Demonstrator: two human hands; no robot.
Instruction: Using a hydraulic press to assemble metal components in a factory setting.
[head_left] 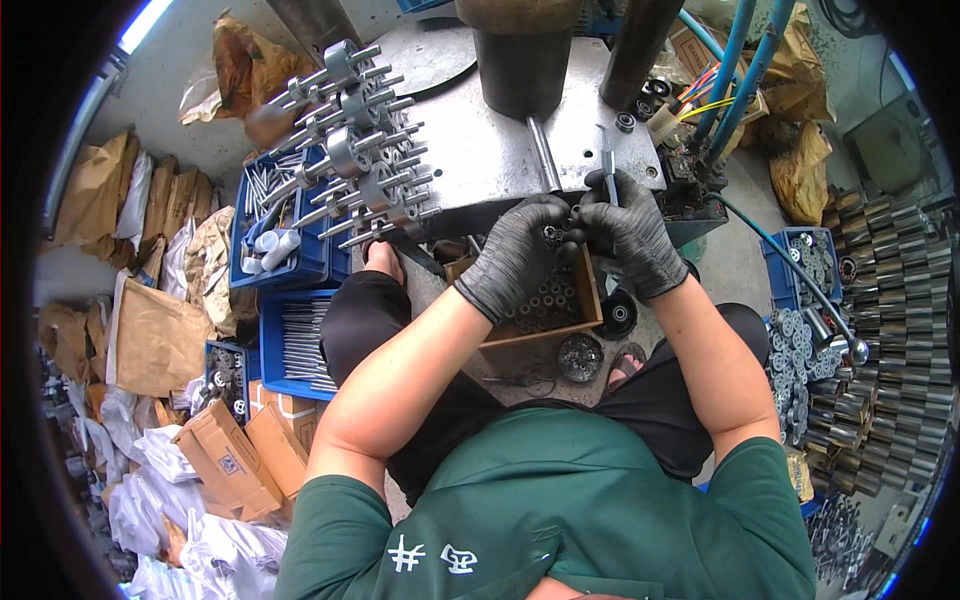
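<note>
My two hands, in dark grey gloves, meet just in front of the edge of a metal press table (480, 140). My left hand (515, 255) has its fingers curled around a small metal ring that looks like a bearing (551, 235). Beside it, my right hand (635, 235) is closed around a slim grey metal tool (610, 175) that points up and away; its exact kind is unclear. Between the fingertips is another small dark piece, mostly hidden. A bright metal shaft (542, 155) lies under the thick press ram (520, 70). Below my hands, a box (520, 340) holds many small rings.
Left on the table stand rows of grey cylinders with rods (350, 155). Blue bins (290, 265) of rods are beside my left knee. At right are a lever with a ball end (858, 350), a blue crate (775, 262) and stacked metal cylinders (890, 330). Loose bearings (625, 121) lie at the table's right.
</note>
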